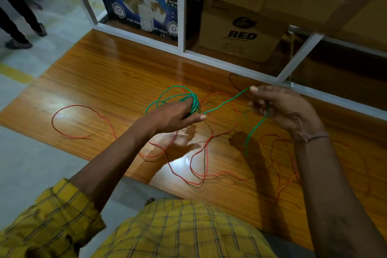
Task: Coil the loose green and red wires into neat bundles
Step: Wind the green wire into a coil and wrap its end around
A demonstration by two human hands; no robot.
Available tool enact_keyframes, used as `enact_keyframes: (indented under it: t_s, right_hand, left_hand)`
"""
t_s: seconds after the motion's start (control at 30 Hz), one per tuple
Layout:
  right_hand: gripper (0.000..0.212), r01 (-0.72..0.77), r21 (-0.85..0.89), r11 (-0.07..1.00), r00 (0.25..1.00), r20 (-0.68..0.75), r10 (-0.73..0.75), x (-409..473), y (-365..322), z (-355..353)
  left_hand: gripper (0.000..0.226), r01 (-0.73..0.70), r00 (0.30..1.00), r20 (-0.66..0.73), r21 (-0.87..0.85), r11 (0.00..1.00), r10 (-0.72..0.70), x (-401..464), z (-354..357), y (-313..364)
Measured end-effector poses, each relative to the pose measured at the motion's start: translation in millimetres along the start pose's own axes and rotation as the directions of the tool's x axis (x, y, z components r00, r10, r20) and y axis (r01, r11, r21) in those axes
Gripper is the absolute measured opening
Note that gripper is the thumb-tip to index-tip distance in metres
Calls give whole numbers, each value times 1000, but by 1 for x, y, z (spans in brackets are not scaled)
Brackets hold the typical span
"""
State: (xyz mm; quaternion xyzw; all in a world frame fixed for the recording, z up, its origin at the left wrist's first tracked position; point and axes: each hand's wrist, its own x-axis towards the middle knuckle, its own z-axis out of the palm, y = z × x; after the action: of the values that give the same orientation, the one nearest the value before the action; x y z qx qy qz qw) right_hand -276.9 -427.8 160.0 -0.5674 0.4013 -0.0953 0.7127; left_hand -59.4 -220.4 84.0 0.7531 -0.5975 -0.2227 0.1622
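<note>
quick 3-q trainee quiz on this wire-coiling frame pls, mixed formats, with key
1. True or false: the thin green insulated wire is looped around the fingers of the person's left hand.
2. What does the right hand pinch? A) a red wire B) the free stretch of the green wire C) nothing
3. Fill in: the loose thin red wires lie uncoiled on the glossy ___ tabletop.

Key: 1 true; 2 B; 3 wooden
</note>
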Motion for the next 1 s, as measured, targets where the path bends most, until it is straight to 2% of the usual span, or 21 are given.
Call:
enact_keyframes:
  t_s: [0.07, 0.1, 0.17, 0.23, 0.3, 0.33, 0.4, 0.47, 0.57, 0.63, 0.7, 0.8, 0.87, 0.93, 1.0]
  right_hand:
    - [14, -36, 269, 962, 997, 73, 17, 2, 3, 3]
    - [17, -41, 333, 942, 995, 103, 7, 4, 5, 5]
    - [24, -16, 364, 931, 985, 168, -49, 7, 10, 9]
    - [32, 44, 319, 947, 977, 186, -108, 13, 14, 11]
    - [31, 109, 253, 961, 979, 142, -148, 21, 18, 13]
    - [30, 131, 235, 963, 981, 109, -161, 26, 20, 14]
    - [27, 159, 208, 965, 985, 39, -171, 37, 24, 15]
    - [27, 174, 114, 978, 985, -19, -173, 48, 33, 15]
    - [27, 193, -112, 975, 980, -25, -197, 59, 58, 22]
    - [29, 203, -285, 937, 977, -7, -213, 58, 76, 34]
    - [31, 231, -423, 876, 968, 8, -251, 50, 90, 45]
    - [30, 314, -581, 751, 948, 144, -285, 27, 104, 54]
    - [28, 349, -657, 668, 937, 234, -259, 10, 109, 57]
    - [27, 381, -671, 636, 924, 300, -237, -8, 109, 62]
    - [26, 421, -684, 596, 905, 358, -229, -23, 103, 66]
  left_hand:
    - [47, 19, 1000, 2, -14, 1000, -19, -2, 4, -3]
    - [46, 28, 1000, 10, -19, 999, -28, -2, 6, -4]
    - [41, 48, 997, 57, -37, 998, -46, -3, 7, -2]
    - [35, 73, 989, 137, -113, 991, -57, -4, 7, 1]
    - [37, 105, 971, 236, -321, 941, -27, -8, 7, 9]
    - [41, 131, 956, 292, -461, 878, 11, -11, 7, 14]
    - [40, 181, 921, 366, -708, 683, 135, -19, 1, 26]
    - [41, 196, 899, 351, -859, 474, 263, -27, -11, 42]
    - [61, 145, 893, 207, -973, 180, 399, -29, -30, 58]
    - [65, 66, 915, 67, -998, 15, 399, -22, -39, 63]
    - [58, -29, 941, -55, -996, -82, 334, -13, -44, 65]
    - [50, -130, 971, -155, -981, -144, 180, 3, -43, 64]
    - [43, -169, 983, -177, -976, -134, 45, 15, -37, 63]
    - [38, -195, 979, -190, -979, -61, -75, 25, -28, 63]
    - [35, -201, 959, -223, -970, 135, -174, 33, -19, 64]
